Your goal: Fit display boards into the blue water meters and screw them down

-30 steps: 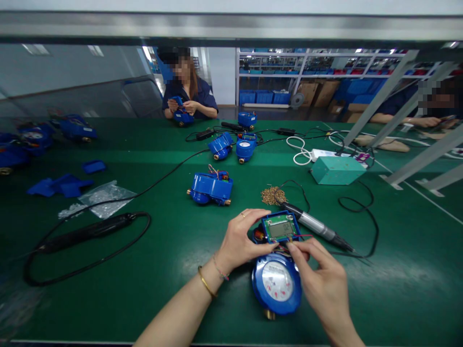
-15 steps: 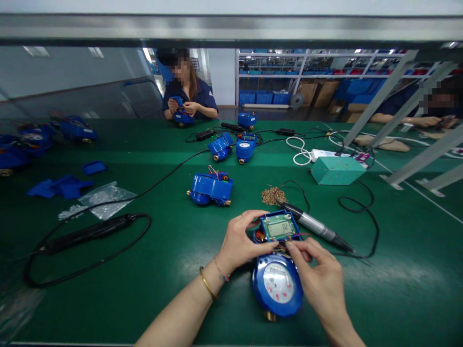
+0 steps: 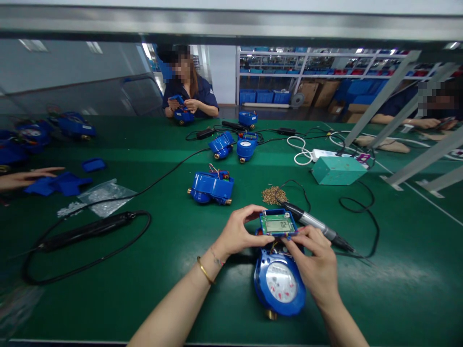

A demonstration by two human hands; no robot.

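A blue water meter (image 3: 280, 284) with a round white dial and a brass fitting lies in front of me. Above its dial, my left hand (image 3: 238, 231) grips the left side of a blue display housing (image 3: 278, 224), thumb along the near edge and fingers at the far side. A green circuit board with a lit LCD sits in that housing. At its lower right corner, my right hand (image 3: 313, 255) pinches the edge, close to thin wires. Exactly what the right fingertips hold is partly hidden. Wires show between the housing and the meter body.
An electric screwdriver (image 3: 318, 226) lies right of the meter, beside a pile of brass screws (image 3: 274, 195). Another black screwdriver (image 3: 87, 231) rests left. More blue meters (image 3: 211, 187), a teal box (image 3: 339, 170) and cables lie beyond. A co-worker's hand (image 3: 29, 178) is over blue covers at left.
The display housing has been lifted and tilted away from the meter body, with both hands moving along. Another person's hand has come in at the left edge.
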